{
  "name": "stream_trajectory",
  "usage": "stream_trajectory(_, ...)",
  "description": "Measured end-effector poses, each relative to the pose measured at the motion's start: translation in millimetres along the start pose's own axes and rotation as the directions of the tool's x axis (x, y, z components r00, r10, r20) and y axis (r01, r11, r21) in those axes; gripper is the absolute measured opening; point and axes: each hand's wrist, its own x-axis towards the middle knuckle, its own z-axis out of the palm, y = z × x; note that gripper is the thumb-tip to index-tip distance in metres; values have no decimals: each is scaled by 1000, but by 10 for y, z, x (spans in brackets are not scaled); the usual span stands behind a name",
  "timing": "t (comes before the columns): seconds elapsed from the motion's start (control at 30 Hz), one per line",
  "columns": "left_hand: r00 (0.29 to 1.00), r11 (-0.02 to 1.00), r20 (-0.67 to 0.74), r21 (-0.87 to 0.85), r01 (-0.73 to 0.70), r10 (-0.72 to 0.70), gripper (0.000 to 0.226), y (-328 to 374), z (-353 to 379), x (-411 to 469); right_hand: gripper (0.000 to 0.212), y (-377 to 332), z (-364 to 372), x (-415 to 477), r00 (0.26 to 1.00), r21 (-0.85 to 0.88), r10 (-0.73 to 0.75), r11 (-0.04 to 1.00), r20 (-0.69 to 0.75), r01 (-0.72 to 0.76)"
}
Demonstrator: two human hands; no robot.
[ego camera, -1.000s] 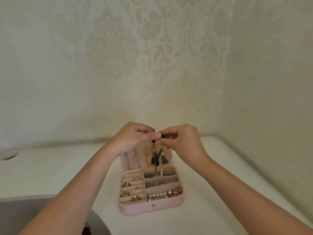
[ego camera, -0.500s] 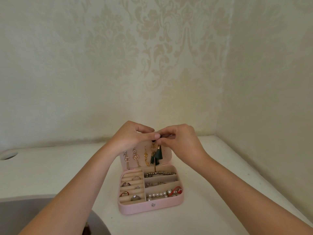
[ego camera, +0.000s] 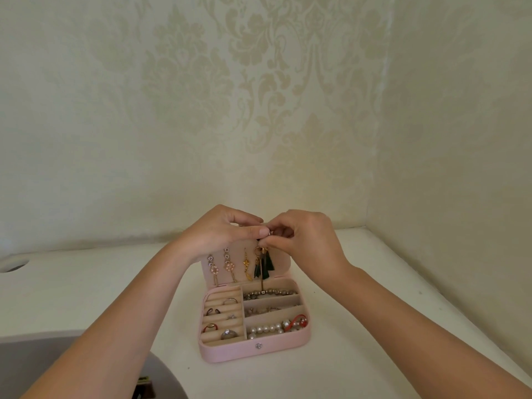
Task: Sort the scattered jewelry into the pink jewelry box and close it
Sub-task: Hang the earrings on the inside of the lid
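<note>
The pink jewelry box [ego camera: 253,351] stands open on the white table, its lid [ego camera: 283,262] upright. Several drop earrings hang inside the lid, among them a dark green tassel earring [ego camera: 266,264]. My left hand [ego camera: 221,233] grips the lid's top edge, thumb in front. My right hand [ego camera: 302,237] pinches the top of the green tassel earring against the lid. Rings [ego camera: 229,334] sit in the left slots. A pearl bracelet [ego camera: 266,329] and a red piece [ego camera: 296,322] lie in the front right compartment.
The white table [ego camera: 86,283] runs into a corner of patterned wallpaper. A round hole [ego camera: 13,264] is cut in the table at far left. A grey curved surface [ego camera: 72,367] with a small dark object [ego camera: 144,385] sits at the bottom left.
The green tassels have swung and now hang closer together under my right fingertips. Both hands have stayed at the lid's top edge, shifting only slightly.
</note>
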Motion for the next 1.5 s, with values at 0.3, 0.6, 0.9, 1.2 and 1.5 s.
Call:
stream_trajectory(0.3,999,1000,46,-9,-4,4,34,-20,-41,-5,17,-1,40,-11,998,38,-29,999,-55,32)
stream_trajectory(0.6,996,999,78,7,-33,32,14,-42,-28,-29,17,-26,68,-26,989,312,148,939,16,-145)
stream_trajectory(0.9,999,998,34,51,-33,32,28,-59,-5,-10,18,95,-16,55,959,503,220,817,178,-280)
stream_trajectory(1.2,1000,999,20,31,-23,22,29,-63,7,-6,10,144,9,53,965,568,224,781,132,-259)
stream_trajectory(1.5,995,999,-100,38,25,-22,20,-83,27,25,8,177,56,65,968,536,227,806,110,-250)
